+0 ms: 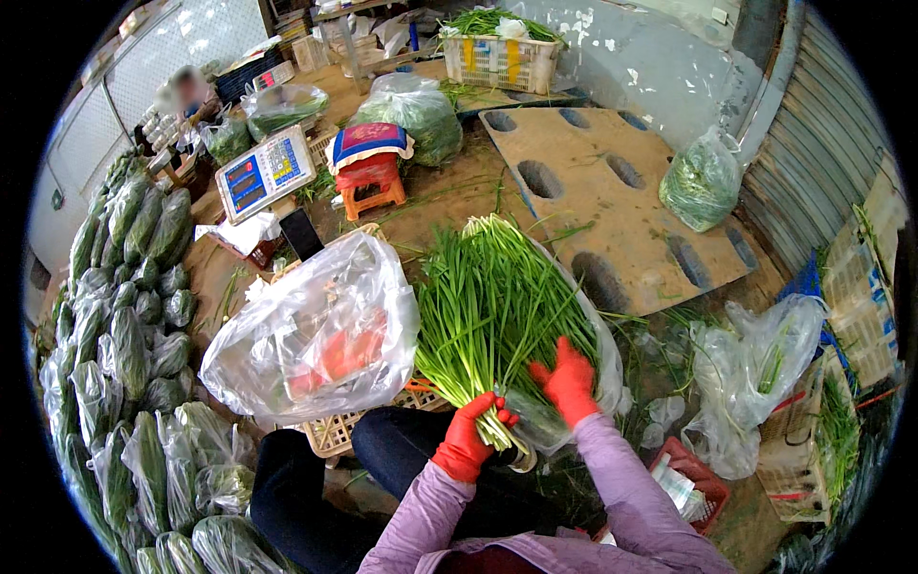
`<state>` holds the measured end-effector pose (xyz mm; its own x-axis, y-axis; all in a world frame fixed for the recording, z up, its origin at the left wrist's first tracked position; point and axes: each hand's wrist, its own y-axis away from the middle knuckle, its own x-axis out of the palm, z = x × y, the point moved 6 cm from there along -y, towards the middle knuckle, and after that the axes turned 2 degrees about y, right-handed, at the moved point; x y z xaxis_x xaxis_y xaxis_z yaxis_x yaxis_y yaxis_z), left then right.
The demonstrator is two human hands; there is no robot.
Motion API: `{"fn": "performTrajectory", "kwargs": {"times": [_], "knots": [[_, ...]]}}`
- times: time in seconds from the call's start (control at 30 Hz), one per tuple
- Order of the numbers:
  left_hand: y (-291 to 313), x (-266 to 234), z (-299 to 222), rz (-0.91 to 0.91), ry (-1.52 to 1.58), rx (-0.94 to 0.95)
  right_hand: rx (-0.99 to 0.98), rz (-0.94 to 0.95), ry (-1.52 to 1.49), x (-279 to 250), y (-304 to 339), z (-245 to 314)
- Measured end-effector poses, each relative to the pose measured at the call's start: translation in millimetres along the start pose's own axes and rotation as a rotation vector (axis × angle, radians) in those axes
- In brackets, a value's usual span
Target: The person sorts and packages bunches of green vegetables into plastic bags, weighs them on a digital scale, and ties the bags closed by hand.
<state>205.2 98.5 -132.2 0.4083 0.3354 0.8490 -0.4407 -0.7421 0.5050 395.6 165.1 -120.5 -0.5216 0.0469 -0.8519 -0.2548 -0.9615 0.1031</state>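
Forearms (626, 474) forward, right hand (572, 385) seemingly palm-down

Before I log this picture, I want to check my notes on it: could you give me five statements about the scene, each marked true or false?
1. The left hand grips the leafy bunch near its pale stem ends. True.
2. The right hand is blue-gloved. False: it is red-gloved.
3. The scale stands right of the cloth-topped stool. False: it stands to the left.
4. Wrapped bundles lie piled at the picture's left. True.
5. The far white crate holds greens. True.
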Motion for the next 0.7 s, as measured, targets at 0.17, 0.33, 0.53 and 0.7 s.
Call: {"fn": "performTrajectory", "kwargs": {"times": [0.17, 0.33, 0.53, 0.7], "knots": [[-1, 21, 10, 0.197, 0.003, -0.095, -0.147, -0.116, 0.653, 56, 23, 16], [-2, 1, 5, 0.025, -0.051, -0.045, -0.025, 0.123, 0.311, 37, 1, 12], [4, 25, 6, 0.143, -0.357, 0.039, -0.137, -0.131, 0.019, -26, 1, 5], [5, 35, 8, 0.059, -0.537, 0.067, -0.187, -0.211, -0.076, -63, -10, 23]]}}
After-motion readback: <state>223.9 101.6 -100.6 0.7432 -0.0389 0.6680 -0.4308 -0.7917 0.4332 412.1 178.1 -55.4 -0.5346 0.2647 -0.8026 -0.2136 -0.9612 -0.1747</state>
